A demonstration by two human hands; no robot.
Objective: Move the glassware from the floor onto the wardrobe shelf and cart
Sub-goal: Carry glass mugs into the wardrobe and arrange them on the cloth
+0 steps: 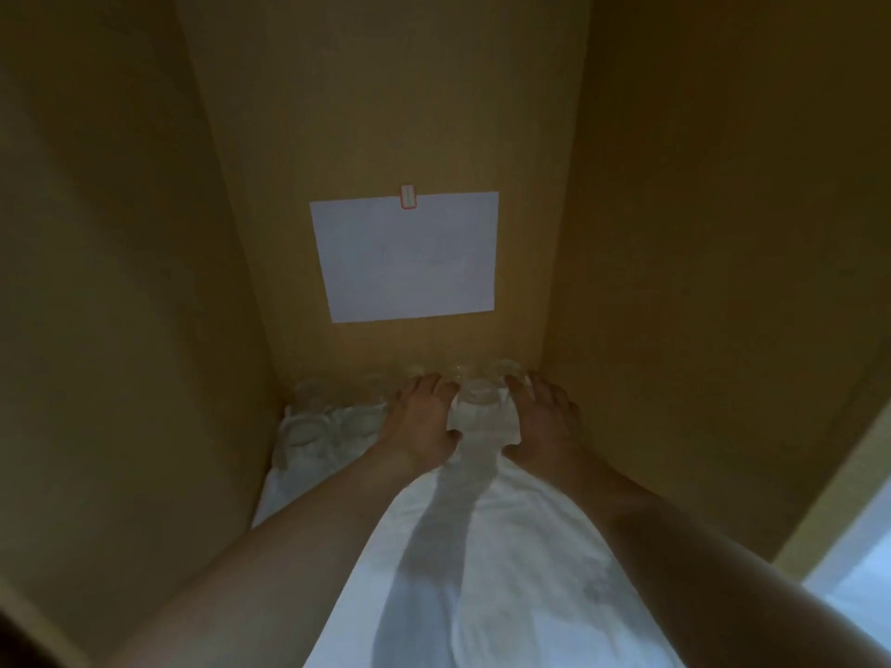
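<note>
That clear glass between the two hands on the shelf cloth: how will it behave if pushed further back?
The glass looks smooth and rigid, probably fragile. On the white cloth it may drag and tip, not slide. Other glasses stand close, so it could knock them.

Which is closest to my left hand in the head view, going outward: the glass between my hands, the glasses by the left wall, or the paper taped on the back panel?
From the left hand:
1. Glass between the hands, right beside it on the white cloth.
2. Glasses by the left wall, farther left on the cloth.
3. Paper, high on the back panel.
</note>
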